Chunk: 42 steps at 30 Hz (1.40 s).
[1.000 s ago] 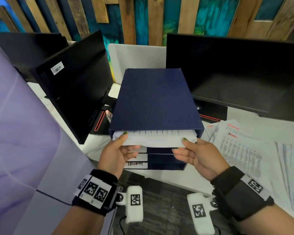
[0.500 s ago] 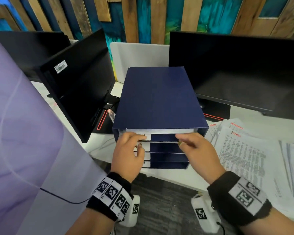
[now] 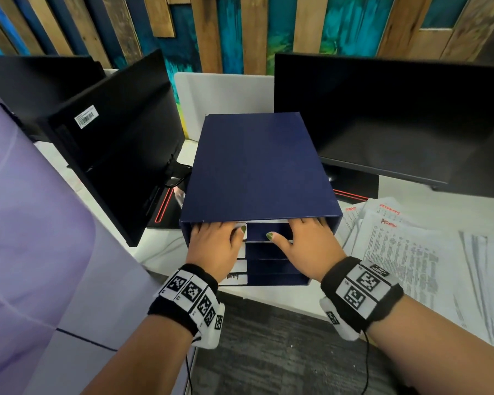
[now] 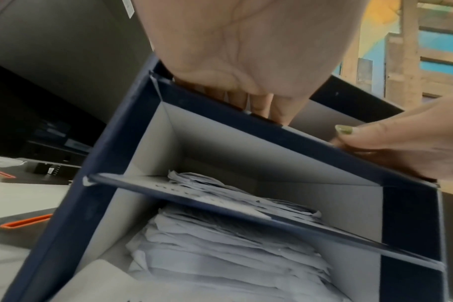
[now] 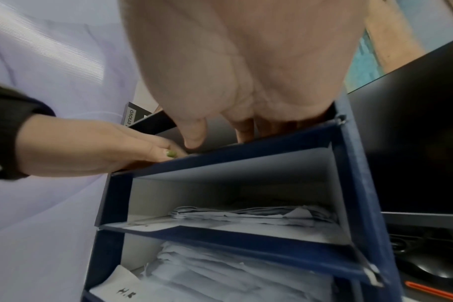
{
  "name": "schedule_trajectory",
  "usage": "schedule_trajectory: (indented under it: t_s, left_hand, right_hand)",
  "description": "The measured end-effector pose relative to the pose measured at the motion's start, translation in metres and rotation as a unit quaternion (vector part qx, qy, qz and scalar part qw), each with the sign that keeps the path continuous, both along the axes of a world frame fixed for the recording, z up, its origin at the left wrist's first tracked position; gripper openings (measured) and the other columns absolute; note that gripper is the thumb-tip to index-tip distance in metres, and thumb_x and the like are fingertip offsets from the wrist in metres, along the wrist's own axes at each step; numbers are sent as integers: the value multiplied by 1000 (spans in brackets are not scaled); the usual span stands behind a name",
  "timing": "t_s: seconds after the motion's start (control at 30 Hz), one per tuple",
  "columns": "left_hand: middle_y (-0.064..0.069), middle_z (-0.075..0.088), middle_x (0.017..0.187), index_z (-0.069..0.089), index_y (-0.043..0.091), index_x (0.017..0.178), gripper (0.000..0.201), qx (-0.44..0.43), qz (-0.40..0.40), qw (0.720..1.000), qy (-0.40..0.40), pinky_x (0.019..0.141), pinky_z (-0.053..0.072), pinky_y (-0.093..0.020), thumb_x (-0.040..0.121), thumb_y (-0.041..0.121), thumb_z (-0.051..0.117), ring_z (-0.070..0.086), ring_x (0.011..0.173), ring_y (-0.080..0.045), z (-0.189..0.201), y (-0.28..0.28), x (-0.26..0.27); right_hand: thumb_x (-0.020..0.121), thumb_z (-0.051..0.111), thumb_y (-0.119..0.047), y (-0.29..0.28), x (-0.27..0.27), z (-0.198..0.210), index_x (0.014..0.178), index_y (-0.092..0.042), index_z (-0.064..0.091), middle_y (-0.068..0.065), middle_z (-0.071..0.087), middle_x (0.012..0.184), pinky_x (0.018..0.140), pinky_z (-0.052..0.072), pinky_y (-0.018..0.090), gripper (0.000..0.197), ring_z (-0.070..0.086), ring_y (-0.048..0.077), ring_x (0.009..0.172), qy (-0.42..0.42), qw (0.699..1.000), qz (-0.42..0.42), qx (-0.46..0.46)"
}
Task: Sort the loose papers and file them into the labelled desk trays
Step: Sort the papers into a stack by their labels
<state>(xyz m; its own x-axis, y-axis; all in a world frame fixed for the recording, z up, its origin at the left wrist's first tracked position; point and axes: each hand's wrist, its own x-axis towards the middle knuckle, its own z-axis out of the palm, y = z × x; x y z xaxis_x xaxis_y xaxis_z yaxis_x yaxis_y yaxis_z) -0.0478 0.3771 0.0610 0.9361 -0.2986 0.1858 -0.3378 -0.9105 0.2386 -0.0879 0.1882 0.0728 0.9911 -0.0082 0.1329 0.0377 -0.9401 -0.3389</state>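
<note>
Navy card forms the tray unit (image 3: 257, 172); in the head view the left hand (image 3: 213, 246) and right hand (image 3: 304, 246) reach fingers-first into its top slot, fingers hidden, loose papers (image 3: 411, 258) on the desk to the right. Left wrist: flattened fingers (image 4: 261, 108) inside; pushing hard risks crumpling sheets. Right wrist: lower trays hold filed papers (image 5: 246, 271).

Tray box (image 3: 257, 169) is deep navy outside, pale grey inside, with white labels (image 3: 241, 265). Papers (image 3: 405, 255) are white with black print and red scribbles. Green nail polish, black-and-white checkered wristbands (image 3: 362, 286), teal-and-brown plank wall (image 3: 240, 29).
</note>
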Motion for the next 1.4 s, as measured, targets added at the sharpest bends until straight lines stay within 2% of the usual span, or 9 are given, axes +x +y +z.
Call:
schedule_trajectory:
  t_s: [0.2, 0.3, 0.43, 0.57, 0.9, 1.1, 1.17, 1.27, 1.4]
  left_hand:
    - [-3, 60, 118, 60, 22, 108, 23, 13, 21, 1000, 16, 100, 33, -40, 94, 28, 41, 51, 114, -27, 8, -12, 0]
    - [-4, 58, 120, 54, 23, 118, 36, -5, 2, 1000, 9, 98, 38, -37, 86, 9, 44, 52, 111, -27, 12, -24, -8]
    - [6, 60, 116, 61, 25, 115, 41, -71, -76, 994, 11, 95, 40, -33, 84, 9, 40, 53, 108, -20, 24, -57, -35]
    - [1, 62, 88, 67, 18, 89, 52, -103, -183, 977, 35, 74, 45, -36, 71, 16, 18, 57, 82, -23, 18, -98, -59]
    - [4, 44, 131, 50, 20, 129, 41, -55, -182, 944, 270, 102, 39, -27, 91, 8, 39, 50, 115, -15, -51, -223, -59]
    - [-3, 18, 154, 23, 18, 148, 59, -54, -55, 926, 369, 116, 23, -33, 93, 22, 44, 25, 139, -21, -99, -284, -36]
    - [-4, 26, 150, 27, 19, 146, 58, -74, 12, 926, 370, 111, 33, -37, 91, 26, 45, 32, 134, -23, -107, -299, -28]
    - [-8, 34, 143, 30, 18, 144, 55, -61, 79, 924, 370, 108, 35, -36, 91, 28, 44, 36, 130, -25, -115, -314, -21]
    - [-9, 45, 133, 40, 19, 134, 49, -106, 121, 911, 380, 100, 43, -37, 87, 28, 54, 50, 116, -26, -124, -328, -22]
  right_hand:
    - [93, 45, -45, -3, 2, 4, 134, -23, 43, 0, 45, 139, 108, 34, 35, 47, 41, 21, 127, 32, 997, 15, 69]
    - [96, 46, -32, -11, -11, 8, 124, -24, 57, -6, 55, 126, 98, 38, 22, 30, 50, 12, 115, -3, 990, 45, 136]
    - [94, 51, -25, -35, -37, 6, 100, -22, 70, -11, 64, 103, 84, 37, 5, 20, 55, 1, 96, -48, 975, 100, 195]
    - [91, 57, -20, -71, -62, -1, 85, -21, 71, -9, 68, 83, 74, 45, 11, 15, 60, 4, 82, -56, 962, 54, 262]
    - [94, 51, -29, -221, -98, -49, 92, -23, 69, -8, 68, 91, 73, 47, 22, 19, 60, 9, 81, 119, 960, -171, 187]
    - [93, 49, -19, -318, -106, -81, 118, -21, 58, 1, 66, 94, 60, 43, 19, 27, 56, 14, 74, 178, 884, -356, 243]
    - [92, 51, -21, -346, -104, -95, 130, -18, 49, 5, 65, 98, 56, 42, 16, 38, 56, 14, 75, 216, 864, -378, 251]
    - [90, 57, -16, -371, -100, -106, 136, -16, 42, 10, 61, 103, 71, 54, 33, 49, 60, 25, 91, 240, 786, -411, 395]
    - [87, 63, -9, -382, -97, -109, 130, -11, 45, 12, 58, 84, 64, 51, 35, 47, 56, 23, 69, 262, 709, -384, 530]
